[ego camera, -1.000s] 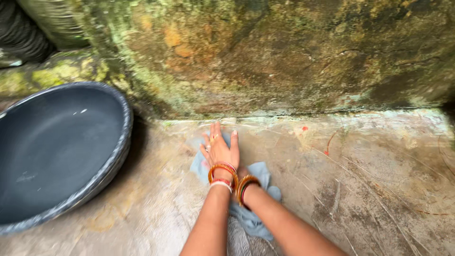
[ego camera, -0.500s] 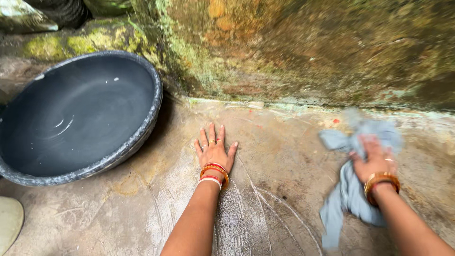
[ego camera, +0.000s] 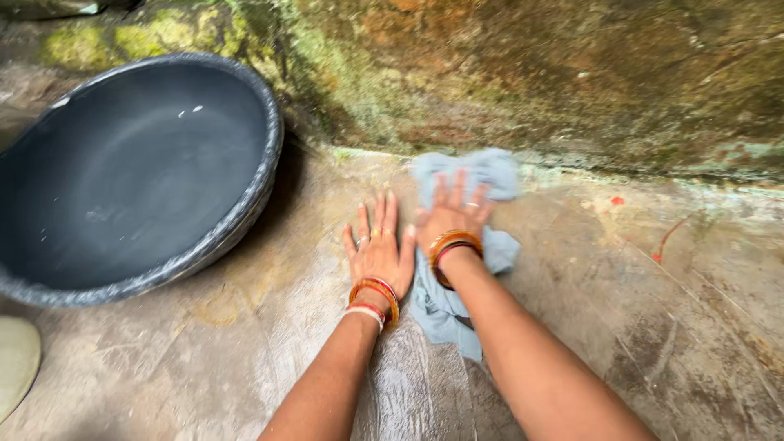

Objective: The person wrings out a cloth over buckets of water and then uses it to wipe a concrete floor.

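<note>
A wet light-blue cloth lies spread on the stone floor near the foot of the wall. My right hand presses flat on top of it, fingers stretched toward the wall. My left hand rests flat on the bare wet stone just left of the cloth, fingers apart and holding nothing. Both wrists carry orange and red bangles.
A big dark grey basin sits on the floor to the left, close to my left hand. A mossy stone wall rises right behind the cloth. A pale rounded object shows at the left edge. The floor is wet and scratched.
My right hand has swept the cloth leftward from the right side to beside my left hand. My left hand stays flat on the floor.
</note>
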